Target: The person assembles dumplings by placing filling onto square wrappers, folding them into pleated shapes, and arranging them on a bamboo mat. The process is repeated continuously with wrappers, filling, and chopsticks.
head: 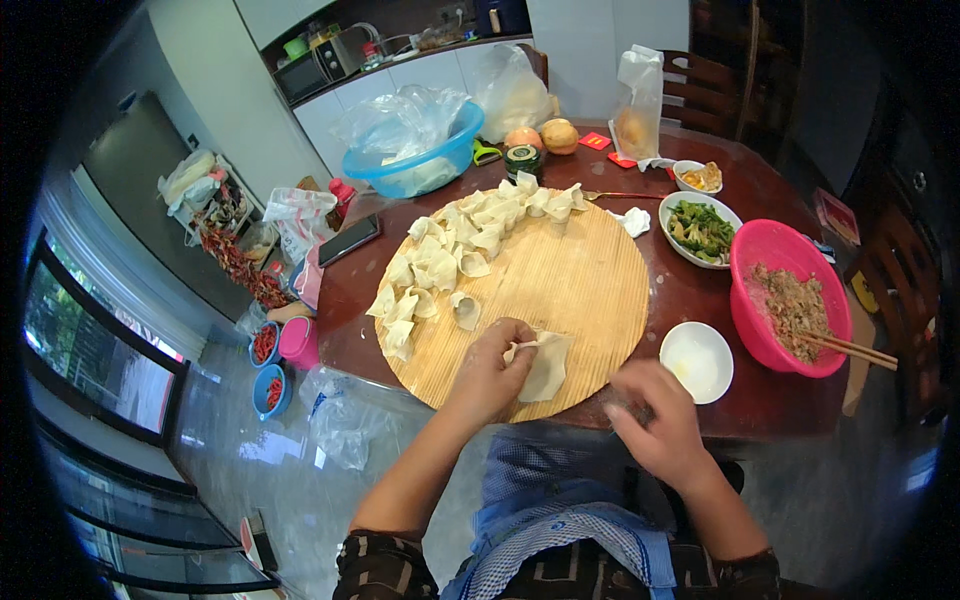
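Note:
My left hand [496,369] pinches the edge of a thin dough wrapper [547,369] near the front of a round wooden board [585,277]. Between the board and a small white bowl [697,362], my right hand [651,409] is raised over the table's front edge, slightly blurred, fingers apart, nothing seen in it. Folded wontons [442,266] crowd the board's left and back parts, one of them [466,311] apart from the group. At the right a pink basin [789,296] holds minced filling [787,307], with wooden chopsticks [851,349] resting in it.
Greens fill a white bowl [701,229] behind the pink basin. A blue basin [416,169] with plastic bags, a green-lidded jar [523,160] and round fruits [559,136] stand beyond the board. A phone [350,240] lies to its left. Wooden chairs [701,90] stand behind the table.

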A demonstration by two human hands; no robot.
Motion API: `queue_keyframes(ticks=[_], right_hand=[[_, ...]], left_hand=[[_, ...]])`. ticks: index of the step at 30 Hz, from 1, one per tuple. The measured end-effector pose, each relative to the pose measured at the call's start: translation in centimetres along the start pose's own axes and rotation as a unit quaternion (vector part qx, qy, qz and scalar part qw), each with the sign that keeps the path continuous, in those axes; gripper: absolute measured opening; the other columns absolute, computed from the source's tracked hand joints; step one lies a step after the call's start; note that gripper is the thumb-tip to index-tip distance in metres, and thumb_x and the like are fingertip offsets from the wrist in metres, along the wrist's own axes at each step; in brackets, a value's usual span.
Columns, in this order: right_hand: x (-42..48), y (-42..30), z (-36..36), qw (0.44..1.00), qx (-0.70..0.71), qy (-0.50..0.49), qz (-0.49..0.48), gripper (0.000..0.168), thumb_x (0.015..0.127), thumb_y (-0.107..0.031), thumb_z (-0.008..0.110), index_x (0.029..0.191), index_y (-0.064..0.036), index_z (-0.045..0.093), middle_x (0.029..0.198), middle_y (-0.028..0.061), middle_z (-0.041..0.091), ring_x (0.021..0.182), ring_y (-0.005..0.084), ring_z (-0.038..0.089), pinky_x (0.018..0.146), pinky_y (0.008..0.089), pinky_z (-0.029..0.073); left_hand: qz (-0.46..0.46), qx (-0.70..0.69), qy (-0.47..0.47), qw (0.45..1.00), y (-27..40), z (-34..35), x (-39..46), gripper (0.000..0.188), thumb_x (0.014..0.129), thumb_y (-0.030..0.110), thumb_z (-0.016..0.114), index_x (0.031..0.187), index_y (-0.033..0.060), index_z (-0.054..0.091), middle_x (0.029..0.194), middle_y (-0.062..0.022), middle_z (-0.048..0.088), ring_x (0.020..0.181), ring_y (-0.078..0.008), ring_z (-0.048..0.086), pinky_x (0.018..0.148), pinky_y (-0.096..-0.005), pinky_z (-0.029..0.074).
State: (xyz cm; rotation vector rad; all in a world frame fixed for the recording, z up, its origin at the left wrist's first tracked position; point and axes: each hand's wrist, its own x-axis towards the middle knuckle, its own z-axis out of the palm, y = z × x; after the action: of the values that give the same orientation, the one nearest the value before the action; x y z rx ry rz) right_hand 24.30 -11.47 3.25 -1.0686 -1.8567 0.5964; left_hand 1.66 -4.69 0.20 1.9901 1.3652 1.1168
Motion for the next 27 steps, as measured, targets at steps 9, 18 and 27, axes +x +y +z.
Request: queue_keyframes(ticks=[9,18,27], right_hand=[[8.7,2.0,5.1,0.955,-0.151,-0.209,0.149,0.030,0.077,-0.012,0.063,0.106,-0.004,0.058,0.099,0.0156,0.061,0.096,0.0327,0.057,0.081,0.0415,0.047],[6.2,4.2,6.1,0.976,-0.163,-0.127,-0.061,0.030,0.074,-0.014,0.066,0.101,-0.004,0.060,0.092,0.0147,0.059,0.090,0.0323,0.056,0.079,0.0403,0.045],[4.6,1.5,6.4,0.969,-0.173,-0.136,-0.110,0.030,0.071,-0.021,0.070,0.094,-0.004,0.061,0.096,0.0130,0.055,0.094,0.0322,0.052,0.083,0.0416,0.041]], left_hand=[[-0.122,-0.103,0.020,0.987,-0.8,0.1,0.3,0.023,0.082,0.008,0.059,0.105,0.0037,0.058,0.094,-0.0128,0.058,0.076,-0.0212,0.058,0.069,-0.0315,0.048],[0.116,0.125,-0.050,0.984,-1.1,-1.8,-4.1,0.026,0.073,0.003,0.061,0.100,0.0031,0.061,0.107,-0.0162,0.055,0.100,-0.0339,0.053,0.084,-0.0408,0.043],[0.203,0.103,-0.111,0.967,-1.6,-2.9,-2.3,0.016,0.076,0.004,0.061,0.090,0.0044,0.054,0.103,-0.0150,0.056,0.100,-0.0333,0.052,0.087,-0.0401,0.040]])
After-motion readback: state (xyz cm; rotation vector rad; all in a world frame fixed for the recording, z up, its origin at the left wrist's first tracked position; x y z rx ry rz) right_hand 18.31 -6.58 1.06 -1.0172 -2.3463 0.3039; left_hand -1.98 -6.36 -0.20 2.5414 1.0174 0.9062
